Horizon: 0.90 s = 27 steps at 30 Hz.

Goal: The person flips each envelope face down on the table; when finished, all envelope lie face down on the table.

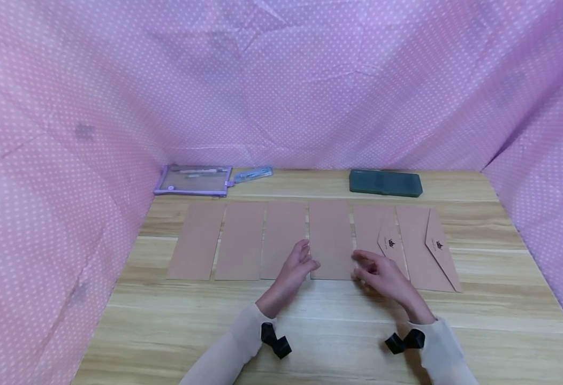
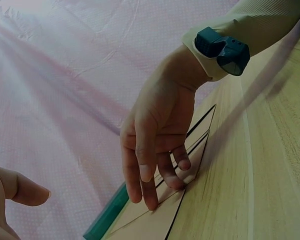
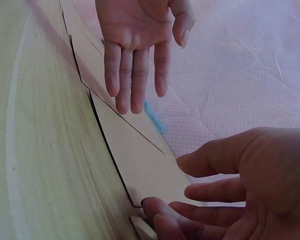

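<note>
Several brown paper envelopes lie side by side in a row on the table in the head view. The two at the right, a flap-side-up envelope (image 1: 409,246) and its overlapping neighbour (image 1: 366,230), show pointed flaps with a small dark crown. The others show plain faces. My left hand (image 1: 291,275) hovers at the left edge of a plain envelope (image 1: 331,240), fingers relaxed and holding nothing. On its right edge, the loosely bent fingertips of my right hand (image 1: 382,275) come close, thumb apart. In the right wrist view, the left hand (image 3: 135,55) has its fingers extended.
Behind the row, a purple-edged mesh pouch (image 1: 193,182) with pens inside lies at the left, a light blue item (image 1: 253,174) beside it. A dark green case (image 1: 385,183) lies at the back right. Pink dotted cloth (image 1: 281,80) encloses the wooden table (image 1: 334,342).
</note>
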Available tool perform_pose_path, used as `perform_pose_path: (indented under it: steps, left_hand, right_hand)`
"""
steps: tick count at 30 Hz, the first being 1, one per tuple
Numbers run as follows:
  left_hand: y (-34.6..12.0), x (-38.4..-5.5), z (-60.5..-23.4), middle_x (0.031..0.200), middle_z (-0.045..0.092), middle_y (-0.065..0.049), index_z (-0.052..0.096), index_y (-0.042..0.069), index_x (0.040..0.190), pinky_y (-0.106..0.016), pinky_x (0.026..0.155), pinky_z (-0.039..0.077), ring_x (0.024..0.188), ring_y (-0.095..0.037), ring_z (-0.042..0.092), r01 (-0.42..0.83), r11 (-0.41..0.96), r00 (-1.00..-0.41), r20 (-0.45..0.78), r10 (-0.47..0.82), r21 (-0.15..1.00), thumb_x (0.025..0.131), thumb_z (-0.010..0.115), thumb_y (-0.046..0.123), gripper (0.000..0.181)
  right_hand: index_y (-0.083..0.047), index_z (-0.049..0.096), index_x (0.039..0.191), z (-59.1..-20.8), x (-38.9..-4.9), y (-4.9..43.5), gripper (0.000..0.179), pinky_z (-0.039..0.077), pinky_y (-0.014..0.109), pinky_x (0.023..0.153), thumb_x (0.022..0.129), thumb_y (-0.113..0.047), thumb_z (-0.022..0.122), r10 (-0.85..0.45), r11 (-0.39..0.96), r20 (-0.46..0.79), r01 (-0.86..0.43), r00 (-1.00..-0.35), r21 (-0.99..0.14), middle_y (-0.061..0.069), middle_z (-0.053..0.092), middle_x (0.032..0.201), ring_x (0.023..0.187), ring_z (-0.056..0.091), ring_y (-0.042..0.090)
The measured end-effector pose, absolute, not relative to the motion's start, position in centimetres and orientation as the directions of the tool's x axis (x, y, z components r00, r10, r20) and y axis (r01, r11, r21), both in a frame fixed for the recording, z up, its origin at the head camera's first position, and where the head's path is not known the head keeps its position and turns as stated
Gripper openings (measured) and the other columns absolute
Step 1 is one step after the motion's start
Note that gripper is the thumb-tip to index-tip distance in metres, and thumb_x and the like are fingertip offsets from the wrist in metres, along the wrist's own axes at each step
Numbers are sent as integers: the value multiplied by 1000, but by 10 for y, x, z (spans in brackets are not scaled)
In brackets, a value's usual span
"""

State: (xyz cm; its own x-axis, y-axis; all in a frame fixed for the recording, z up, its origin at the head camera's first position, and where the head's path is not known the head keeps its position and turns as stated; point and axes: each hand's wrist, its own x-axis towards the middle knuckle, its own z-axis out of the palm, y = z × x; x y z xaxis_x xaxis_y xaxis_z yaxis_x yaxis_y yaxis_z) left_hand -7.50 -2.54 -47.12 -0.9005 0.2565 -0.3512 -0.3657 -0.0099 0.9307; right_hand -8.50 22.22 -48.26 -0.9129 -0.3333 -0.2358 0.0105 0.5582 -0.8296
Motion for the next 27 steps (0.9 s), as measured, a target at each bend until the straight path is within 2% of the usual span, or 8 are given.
perform_pose_path:
  steps: [5, 10, 17, 23, 27]
  left_hand:
    - [-25, -79, -472, 166, 18, -24, 17, 3, 158, -58, 125, 20, 153, -44, 20, -365, -27, -903, -347, 253, 931, 93, 55, 14, 76]
    - [-19, -85, -473, 165, 21, -24, 20, 4, 157, -57, 125, 22, 152, -44, 23, -347, -60, -910, -320, 262, 936, 94, 56, 15, 73]
    - [5, -91, -476, 163, 28, -25, 27, 2, 155, -55, 124, 26, 150, -44, 29, -321, -69, -917, -291, 274, 945, 93, 57, 13, 70]
    - [26, -93, -477, 160, 31, -28, 30, -1, 152, -53, 123, 29, 147, -45, 32, -298, -74, -920, -265, 290, 952, 92, 57, 9, 67]
    - [38, -94, -479, 159, 32, -28, 31, -1, 151, -54, 122, 30, 147, -45, 33, -308, -106, -917, -266, 298, 945, 92, 57, 7, 65]
  right_hand:
    - [1, 51, 141, -475, -88, 234, 49, 58, 22, 69, 97, -14, 64, -340, 528, -184, -25, -922, -849, 27, 60, 136, 94, 68, 22]
    - [2, 54, 138, -468, -94, 257, 45, 54, 16, 77, 95, -9, 65, -268, 573, -61, -108, -962, -813, 27, 63, 132, 99, 69, 24]
    - [3, 54, 137, -468, -98, 285, 44, 47, 4, 83, 98, -16, 63, -220, 578, -39, -98, -975, -810, 26, 62, 132, 101, 58, -12]
    - [10, 53, 135, -471, -101, 302, 43, 46, 1, 82, 98, -9, 62, -240, 571, 48, -181, -970, -801, 32, 64, 125, 101, 56, -17]
    - [7, 54, 136, -473, -101, 314, 46, 43, -1, 83, 95, -11, 66, -241, 632, 64, -207, -968, -747, 31, 65, 124, 102, 49, -22]
